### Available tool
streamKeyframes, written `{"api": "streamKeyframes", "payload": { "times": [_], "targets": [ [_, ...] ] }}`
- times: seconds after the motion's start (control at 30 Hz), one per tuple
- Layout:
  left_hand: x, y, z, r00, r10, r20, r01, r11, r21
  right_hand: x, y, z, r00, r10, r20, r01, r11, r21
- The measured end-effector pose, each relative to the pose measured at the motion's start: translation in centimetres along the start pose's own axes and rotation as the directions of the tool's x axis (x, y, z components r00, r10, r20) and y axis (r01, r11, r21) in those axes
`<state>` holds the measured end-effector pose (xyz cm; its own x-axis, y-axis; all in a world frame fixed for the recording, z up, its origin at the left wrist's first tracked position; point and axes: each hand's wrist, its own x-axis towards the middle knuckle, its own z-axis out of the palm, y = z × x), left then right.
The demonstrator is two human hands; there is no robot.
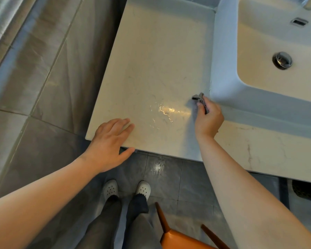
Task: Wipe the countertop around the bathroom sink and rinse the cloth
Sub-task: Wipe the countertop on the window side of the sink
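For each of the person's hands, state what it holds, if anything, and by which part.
The right hand grips the grey cloth round its bunched body, one end poking out by the sink. The left hand holds nothing; it rests on the countertop.

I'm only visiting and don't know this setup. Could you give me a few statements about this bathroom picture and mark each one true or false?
1. The right hand grips a small grey cloth beside the near corner of the white ceramic sink. True.
2. The left hand holds a spray bottle. False: it rests on the front edge of the pale stone-look countertop with its fingers straight, holding nothing.
3. The sink is full of soapy water. False: the basin shows no suds, and the chrome drain stopper is in plain sight.
4. A wet shiny patch lies on the countertop between the two hands. True.
5. The person is barefoot. False: they wear white perforated clogs.
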<state>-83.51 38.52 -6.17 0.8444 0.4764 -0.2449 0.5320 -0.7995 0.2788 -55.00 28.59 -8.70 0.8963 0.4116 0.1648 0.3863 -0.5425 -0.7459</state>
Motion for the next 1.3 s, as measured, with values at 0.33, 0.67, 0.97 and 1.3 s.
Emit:
{"api": "streamKeyframes", "payload": {
  "times": [0.33, 0.67, 0.97, 1.3],
  "targets": [
    [-1.7, -1.5, -0.7, 0.980, -0.129, -0.149, 0.095, 0.971, -0.218, -9.5, -4.6, 2.3, 0.949, -0.205, 0.239, 0.170, 0.972, 0.160],
    [-3.7, -3.5, 0.3, 0.971, -0.215, -0.107, 0.192, 0.963, -0.189, -9.1, -7.5, -0.7, 0.962, -0.024, 0.273, -0.090, 0.913, 0.397],
    [-3.6, -3.4, 0.6, 0.964, -0.235, -0.127, 0.206, 0.957, -0.206, 1.6, -3.0, 2.7, 0.997, -0.009, 0.083, 0.002, 0.997, 0.081],
    [-3.7, -3.6, 0.9, 0.961, -0.231, -0.152, 0.189, 0.950, -0.247, -4.1, -6.9, 6.6, 0.934, -0.229, 0.274, 0.193, 0.970, 0.149]
  ]
}}
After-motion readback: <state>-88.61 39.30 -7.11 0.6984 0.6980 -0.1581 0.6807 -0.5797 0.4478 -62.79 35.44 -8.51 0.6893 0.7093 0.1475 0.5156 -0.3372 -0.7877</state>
